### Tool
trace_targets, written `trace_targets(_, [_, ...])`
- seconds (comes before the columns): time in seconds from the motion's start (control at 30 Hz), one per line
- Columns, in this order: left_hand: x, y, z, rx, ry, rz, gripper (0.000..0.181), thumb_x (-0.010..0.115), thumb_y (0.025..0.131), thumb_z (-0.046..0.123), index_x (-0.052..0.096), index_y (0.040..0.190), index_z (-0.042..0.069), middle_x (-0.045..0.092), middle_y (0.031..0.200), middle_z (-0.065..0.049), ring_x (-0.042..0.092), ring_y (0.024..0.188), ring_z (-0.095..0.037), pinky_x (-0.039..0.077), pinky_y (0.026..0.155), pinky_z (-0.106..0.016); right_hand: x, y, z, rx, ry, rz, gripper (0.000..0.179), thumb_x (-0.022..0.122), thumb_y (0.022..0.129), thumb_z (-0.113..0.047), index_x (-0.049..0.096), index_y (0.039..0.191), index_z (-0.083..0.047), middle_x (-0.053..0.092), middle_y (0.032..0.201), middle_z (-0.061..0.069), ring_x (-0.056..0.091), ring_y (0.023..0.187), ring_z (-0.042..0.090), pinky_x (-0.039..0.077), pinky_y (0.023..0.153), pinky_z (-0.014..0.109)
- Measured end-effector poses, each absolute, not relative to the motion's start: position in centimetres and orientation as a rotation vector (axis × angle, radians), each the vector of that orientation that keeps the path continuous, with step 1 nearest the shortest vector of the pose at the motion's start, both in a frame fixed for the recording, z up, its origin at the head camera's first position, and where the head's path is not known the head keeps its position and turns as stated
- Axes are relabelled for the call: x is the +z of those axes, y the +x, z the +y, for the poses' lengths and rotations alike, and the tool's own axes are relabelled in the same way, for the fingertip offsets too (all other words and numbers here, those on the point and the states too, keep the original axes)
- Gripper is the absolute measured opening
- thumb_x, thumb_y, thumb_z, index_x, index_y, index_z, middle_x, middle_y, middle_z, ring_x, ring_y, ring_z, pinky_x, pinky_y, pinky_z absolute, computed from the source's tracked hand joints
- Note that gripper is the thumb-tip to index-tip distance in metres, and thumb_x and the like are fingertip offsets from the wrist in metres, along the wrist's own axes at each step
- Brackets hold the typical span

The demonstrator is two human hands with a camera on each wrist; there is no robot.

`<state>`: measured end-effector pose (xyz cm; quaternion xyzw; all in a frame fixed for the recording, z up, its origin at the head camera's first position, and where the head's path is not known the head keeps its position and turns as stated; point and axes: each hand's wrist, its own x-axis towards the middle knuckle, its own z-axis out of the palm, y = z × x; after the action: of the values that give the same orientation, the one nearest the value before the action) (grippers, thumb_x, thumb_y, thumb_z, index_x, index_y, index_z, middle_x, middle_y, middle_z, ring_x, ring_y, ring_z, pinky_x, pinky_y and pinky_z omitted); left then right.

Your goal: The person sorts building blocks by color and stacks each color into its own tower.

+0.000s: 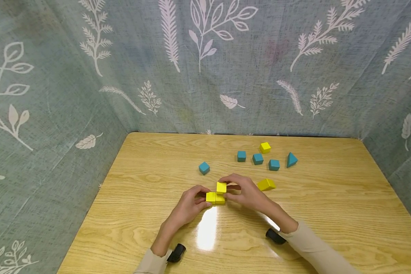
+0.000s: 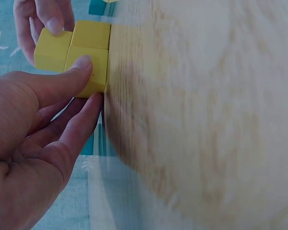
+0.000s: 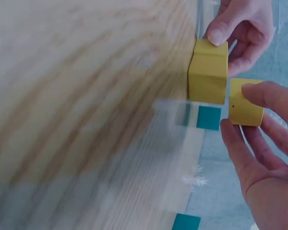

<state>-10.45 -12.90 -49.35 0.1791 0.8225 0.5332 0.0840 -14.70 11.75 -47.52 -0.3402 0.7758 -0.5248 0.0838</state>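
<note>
Two yellow cubes stand side by side on the wooden table in the head view, a left cube (image 1: 210, 197) and a right cube (image 1: 220, 200). The left hand (image 1: 187, 207) pinches the left cube between thumb and fingers, which shows closely in the left wrist view (image 2: 99, 72). Over the right cube, the right hand (image 1: 248, 193) holds a third yellow cube (image 1: 221, 188) by its sides. In the right wrist view this held cube (image 3: 245, 108) sits between thumb and fingers, next to the pair (image 3: 207, 81). Whether it touches the cube under it, I cannot tell.
Beyond the hands lie a lone blue cube (image 1: 204, 168), several more blue cubes (image 1: 258, 159), a blue triangular block (image 1: 292, 160) and a yellow cube (image 1: 265, 147). A yellow wedge block (image 1: 266, 184) lies just past the right hand. Patterned curtains (image 1: 191, 95) surround the table.
</note>
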Motion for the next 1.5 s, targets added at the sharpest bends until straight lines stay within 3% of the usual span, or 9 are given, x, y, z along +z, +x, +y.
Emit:
trace_targets(0.6, [-49.5, -10.6, -13.1, 1.625, 0.566, 2.416, 0.034, 0.072, 0.091, -0.009, 0.06, 0.122, -0.008, 0.062, 0.124, -0.02, 0.065, 0.116, -0.032, 0.056, 0.095, -0.029, -47.5, -14.0, 10.1, -1.418, -1.237, 2.394, 0.038, 0.077, 0.091, 0.0, 0.066, 0.127, -0.002, 0.069, 0.118, 0.009, 0.067, 0.108, 0.022, 0.059, 0.092, 0.039])
trace_targets(1.5, [-49.4, -10.8, -13.5, 1.589, 0.644, 2.414, 0.028, 0.072, 0.092, -0.007, 0.063, 0.118, -0.003, 0.063, 0.118, -0.014, 0.066, 0.113, -0.031, 0.057, 0.094, -0.03, -47.9, -14.2, 9.4, -1.383, -1.223, 2.368, 0.04, 0.077, 0.093, -0.007, 0.066, 0.131, -0.006, 0.069, 0.119, 0.005, 0.066, 0.103, 0.02, 0.058, 0.089, 0.034])
